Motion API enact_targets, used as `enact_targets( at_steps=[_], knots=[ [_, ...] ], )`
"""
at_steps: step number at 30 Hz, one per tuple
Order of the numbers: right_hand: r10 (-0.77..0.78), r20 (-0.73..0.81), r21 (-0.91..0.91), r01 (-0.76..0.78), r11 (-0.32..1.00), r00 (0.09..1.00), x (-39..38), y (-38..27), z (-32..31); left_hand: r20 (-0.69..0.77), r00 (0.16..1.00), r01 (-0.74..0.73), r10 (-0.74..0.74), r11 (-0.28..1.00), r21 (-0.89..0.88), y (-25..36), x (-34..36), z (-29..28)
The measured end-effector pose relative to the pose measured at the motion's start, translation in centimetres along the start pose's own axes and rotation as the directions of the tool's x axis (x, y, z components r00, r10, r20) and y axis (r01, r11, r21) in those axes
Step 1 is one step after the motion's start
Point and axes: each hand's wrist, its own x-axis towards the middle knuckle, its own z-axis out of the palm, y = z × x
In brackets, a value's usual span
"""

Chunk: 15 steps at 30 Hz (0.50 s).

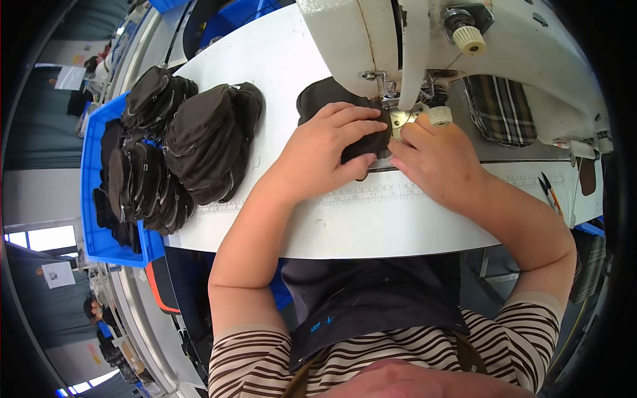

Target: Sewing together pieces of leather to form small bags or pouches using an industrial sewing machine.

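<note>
A dark brown fabric piece [325, 95] with a rounded edge lies on the white table, its right side by the presser foot [391, 101] of a white sewing machine [348, 40]. Across the fabric my left hand [325, 149] rests with its fingers stretched out and thumb apart. My right hand [441, 162] is at the fabric's right edge, just in front of the metal needle plate [399, 119]; its fingers are bent and pinched together there. Those fingertips partly cover the edge, and my left hand hides the middle of the piece.
To the left, stacked dark brown zippered pouches [209, 142] lie on the table beside a blue bin [93, 219] holding more. Plaid fabric [501, 109] sits under the machine arm. Pens [551, 192] lie at the right. A ruler strip [345, 196] runs along the table.
</note>
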Motion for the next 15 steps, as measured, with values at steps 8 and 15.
enact_targets(
  at_steps=[8,15],
  knots=[
    [-0.1,-0.035,0.039,0.101,0.994,0.994,-0.47,-0.35,-0.45,-0.008,1.0,0.009,-0.009,1.0,0.006,-0.37,0.46,0.2],
    [-0.081,-0.043,0.01,0.082,0.997,0.996,-0.39,-0.49,-0.58,-0.024,1.0,0.009,-0.008,0.998,0.057,-0.37,0.58,0.74]
  ],
)
